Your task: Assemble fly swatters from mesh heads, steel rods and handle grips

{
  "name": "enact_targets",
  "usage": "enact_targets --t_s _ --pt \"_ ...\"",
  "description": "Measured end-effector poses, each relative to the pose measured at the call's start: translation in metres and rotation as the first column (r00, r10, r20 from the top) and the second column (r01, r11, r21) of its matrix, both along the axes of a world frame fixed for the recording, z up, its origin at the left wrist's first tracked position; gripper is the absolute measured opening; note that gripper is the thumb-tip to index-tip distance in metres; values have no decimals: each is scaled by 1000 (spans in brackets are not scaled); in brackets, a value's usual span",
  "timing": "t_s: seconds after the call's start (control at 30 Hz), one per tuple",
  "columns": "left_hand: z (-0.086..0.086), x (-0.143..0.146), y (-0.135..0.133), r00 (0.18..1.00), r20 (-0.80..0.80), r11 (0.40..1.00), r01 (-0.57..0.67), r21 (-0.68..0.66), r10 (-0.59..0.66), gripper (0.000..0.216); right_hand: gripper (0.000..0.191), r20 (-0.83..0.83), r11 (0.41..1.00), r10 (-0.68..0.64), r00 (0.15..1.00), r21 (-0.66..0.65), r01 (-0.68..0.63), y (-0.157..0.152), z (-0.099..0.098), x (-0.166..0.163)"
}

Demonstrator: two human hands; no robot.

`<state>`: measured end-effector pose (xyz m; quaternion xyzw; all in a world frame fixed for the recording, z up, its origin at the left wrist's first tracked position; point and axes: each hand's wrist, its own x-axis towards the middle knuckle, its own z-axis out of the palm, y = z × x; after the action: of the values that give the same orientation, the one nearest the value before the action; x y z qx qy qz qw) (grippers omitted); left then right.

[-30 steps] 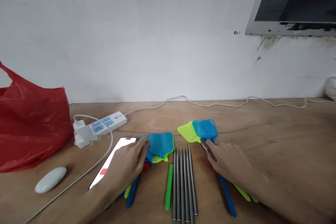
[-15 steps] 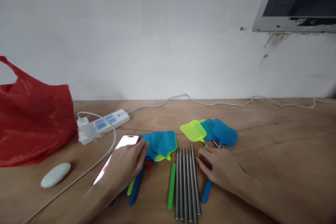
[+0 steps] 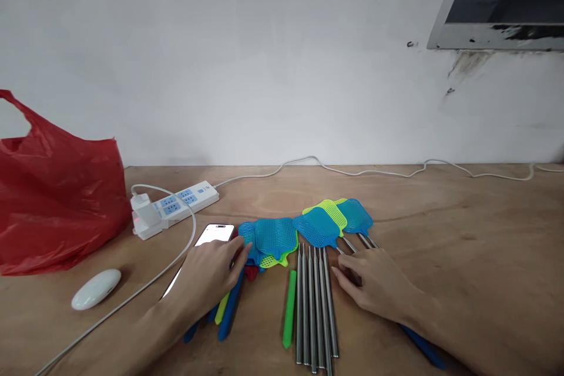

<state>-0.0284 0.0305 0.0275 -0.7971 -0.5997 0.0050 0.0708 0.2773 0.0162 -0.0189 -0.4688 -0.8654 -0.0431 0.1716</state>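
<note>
My left hand rests palm down over the phone and beside the left group of fly swatters. Its thumb and index finger are apart, with nothing visible between them; the other fingers are hidden. Blue and yellow handles stick out below it. My right hand curls its fingers round the metal shaft of a blue fly swatter, whose head overlaps a yellow swatter. A blue handle shows under my right wrist. Between my hands lie several metal rods and a green handle.
On the left stand a red plastic bag and a white power strip with a charger. A white oval case lies near its cable. Another cable runs along the wall.
The blue swatter at my right hand has turned: its head swung from the right to the left over the pile, and its handle from the lower left to the lower right. My left hand barely moved.
</note>
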Motion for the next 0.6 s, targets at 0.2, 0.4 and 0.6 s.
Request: enact_targets --t_s 0.2,0.4,0.6 --pt "-3 -2 -1 994 -45 993 98 -68 -101 48 22 -43 1000 -11 999 -9 11 -1 -1 -2" --pt "-7 2 -6 984 -95 987 146 -69 -152 41 7 -131 980 107 986 -153 -127 -9 10 -7" --pt "-10 9 -17 985 -30 982 170 -86 -173 39 11 -164 949 203 965 -210 -235 -12 16 -9"
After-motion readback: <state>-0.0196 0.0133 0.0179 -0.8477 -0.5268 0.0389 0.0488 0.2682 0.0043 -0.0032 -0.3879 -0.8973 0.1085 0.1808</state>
